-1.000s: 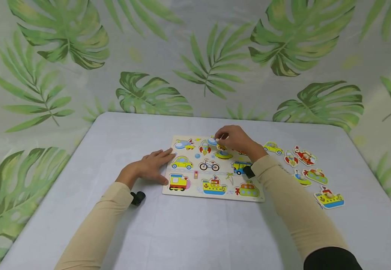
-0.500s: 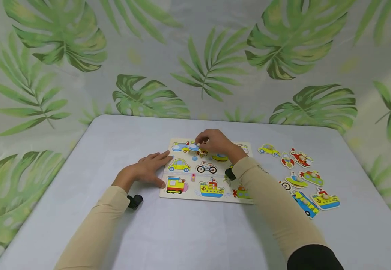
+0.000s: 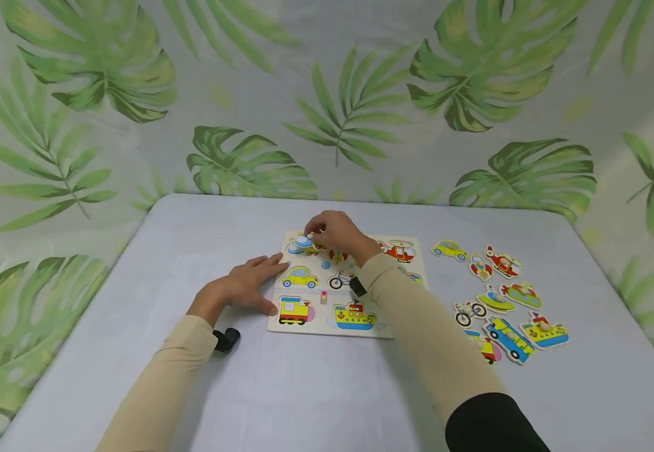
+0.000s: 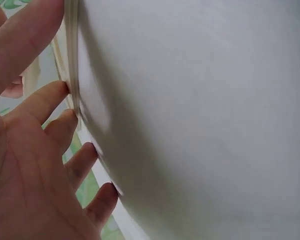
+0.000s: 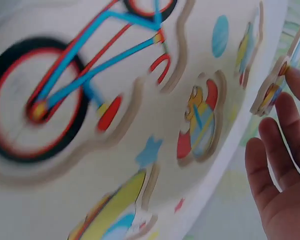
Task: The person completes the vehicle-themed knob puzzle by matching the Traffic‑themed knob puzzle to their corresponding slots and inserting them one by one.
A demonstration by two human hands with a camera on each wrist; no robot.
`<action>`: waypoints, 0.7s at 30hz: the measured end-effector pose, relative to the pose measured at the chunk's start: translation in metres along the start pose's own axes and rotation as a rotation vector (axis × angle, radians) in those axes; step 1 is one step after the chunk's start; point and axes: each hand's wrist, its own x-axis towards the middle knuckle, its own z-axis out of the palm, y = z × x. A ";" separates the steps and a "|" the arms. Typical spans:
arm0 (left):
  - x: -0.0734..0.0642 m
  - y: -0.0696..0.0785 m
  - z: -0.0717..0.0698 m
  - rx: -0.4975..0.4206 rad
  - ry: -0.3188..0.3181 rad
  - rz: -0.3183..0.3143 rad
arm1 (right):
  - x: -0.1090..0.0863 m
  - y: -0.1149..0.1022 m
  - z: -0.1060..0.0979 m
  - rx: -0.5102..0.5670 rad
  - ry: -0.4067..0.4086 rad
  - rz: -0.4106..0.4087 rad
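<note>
My right hand [image 3: 338, 233] pinches an airplane puzzle piece [image 3: 302, 241] by its knob, over the airplane picture at the board's far left corner. In the right wrist view the piece [image 5: 268, 92] is tilted and apart from the board's surface. The wooden puzzle board [image 3: 325, 317] lies flat, with recesses for a car, bicycle, train, ship and other vehicles. My left hand [image 3: 245, 285] rests with its fingers spread and fairly straight at the board's left edge; the left wrist view shows fingertips [image 4: 62, 92] touching that edge. My right forearm hides the board's near right part.
Right of the board lie loose knobbed pieces: a yellow car [image 3: 449, 250], helicopter [image 3: 503, 262], rocket [image 3: 480, 268], submarine [image 3: 521, 295], flying saucer [image 3: 495, 301], bicycle [image 3: 469, 312], bus [image 3: 509, 340], ship [image 3: 544, 331] and train [image 3: 487, 348]. The white table [image 3: 327, 389] meets a leaf-patterned backdrop [image 3: 355, 113].
My right hand has carried the airplane piece leftward along the board's far row to the airplane picture. The left hand stays at the board's left edge.
</note>
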 end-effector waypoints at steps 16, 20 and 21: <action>-0.005 -0.003 0.003 -0.040 -0.030 -0.021 | 0.009 0.000 0.026 0.029 -0.009 0.063; 0.000 -0.001 0.001 -0.029 -0.030 -0.011 | 0.010 0.002 0.025 -0.001 0.016 0.075; 0.001 -0.001 0.001 -0.029 -0.032 -0.012 | 0.010 0.003 0.025 -0.004 0.020 0.077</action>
